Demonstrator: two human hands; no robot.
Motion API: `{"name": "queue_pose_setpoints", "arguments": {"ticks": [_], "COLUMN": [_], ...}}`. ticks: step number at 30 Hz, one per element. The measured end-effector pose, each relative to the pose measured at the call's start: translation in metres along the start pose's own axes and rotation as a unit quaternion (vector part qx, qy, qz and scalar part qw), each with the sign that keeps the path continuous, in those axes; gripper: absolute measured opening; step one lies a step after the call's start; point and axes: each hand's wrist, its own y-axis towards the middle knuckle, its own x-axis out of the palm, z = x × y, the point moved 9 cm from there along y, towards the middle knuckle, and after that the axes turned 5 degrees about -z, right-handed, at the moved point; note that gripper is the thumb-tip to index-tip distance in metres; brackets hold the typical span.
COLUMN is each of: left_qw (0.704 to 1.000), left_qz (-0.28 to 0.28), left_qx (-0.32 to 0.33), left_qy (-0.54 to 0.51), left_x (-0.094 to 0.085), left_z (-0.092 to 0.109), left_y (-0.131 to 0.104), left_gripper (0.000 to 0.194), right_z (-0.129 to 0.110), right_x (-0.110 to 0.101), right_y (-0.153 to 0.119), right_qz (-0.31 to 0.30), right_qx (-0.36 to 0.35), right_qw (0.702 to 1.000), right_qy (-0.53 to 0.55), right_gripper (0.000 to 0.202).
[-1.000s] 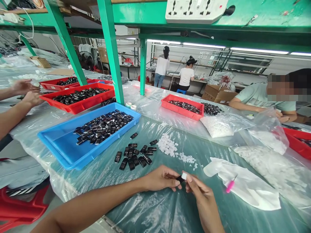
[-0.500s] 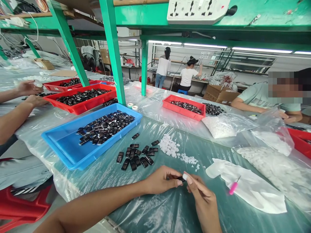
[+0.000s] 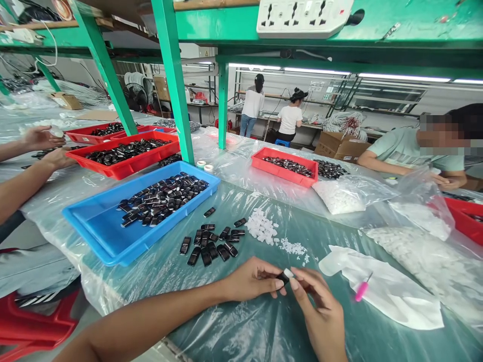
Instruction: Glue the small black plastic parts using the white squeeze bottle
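My left hand point(image 3: 254, 279) pinches a small black plastic casing point(image 3: 283, 277) between thumb and fingers, over the near part of the table. A small white plastic piece point(image 3: 289, 272) sits at the casing's upper end. Around that end, the thumb and fingertips of my right hand point(image 3: 317, 301) close in on the white piece; their exact contact is partly hidden. Beyond my hands lies a loose group of black casings point(image 3: 212, 251). To its right are a heap of white pieces point(image 3: 261, 226) and a smaller heap of tiny white bits point(image 3: 293, 246).
A blue tray point(image 3: 90, 246) of black casings stands at the left, with red trays point(image 3: 124, 171) behind it. A pink-handled tool point(image 3: 361, 291) lies on a white sheet point(image 3: 407, 306) at right. Bags of white pieces point(image 3: 339, 196) lie beyond. Co-workers sit on both sides.
My right thumb has slid down off the face of the white piece, which now shows more clearly. My left hand keeps its hold on the black casing.
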Motion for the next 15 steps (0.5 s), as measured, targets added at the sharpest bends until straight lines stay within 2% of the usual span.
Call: {"name": "queue_pose_setpoints", "arguments": {"ticks": [6, 11, 13, 15], "left_qw": [1.000, 1.000, 1.000, 0.999], "left_qz": [-0.004, 0.004, 0.021, 0.041], "left_qx": [0.015, 0.010, 0.006, 0.002], "left_qy": [-0.015, -0.010, 0.001, 0.016], "left_x": [0.000, -0.002, -0.005, -0.009], "left_z": [0.003, 0.003, 0.002, 0.002], "left_y": [-0.001, -0.001, -0.002, -0.002], "left_gripper": [0.039, 0.040, 0.040, 0.040], "right_z": [-0.009, -0.009, -0.014, -0.023], "right_x": [0.007, 0.010, -0.002, -0.030], "right_y": [-0.001, -0.004, -0.003, -0.001], "right_qz": [-0.039, -0.063, -0.016, 0.100], "right_qx": [-0.050, -0.007, 0.018, 0.030], "right_qw": [0.996, 0.995, 0.995, 0.987], "right_qy": [-0.063, -0.072, -0.096, -0.122], "right_gripper": [0.018, 0.025, 0.031, 0.038]}}
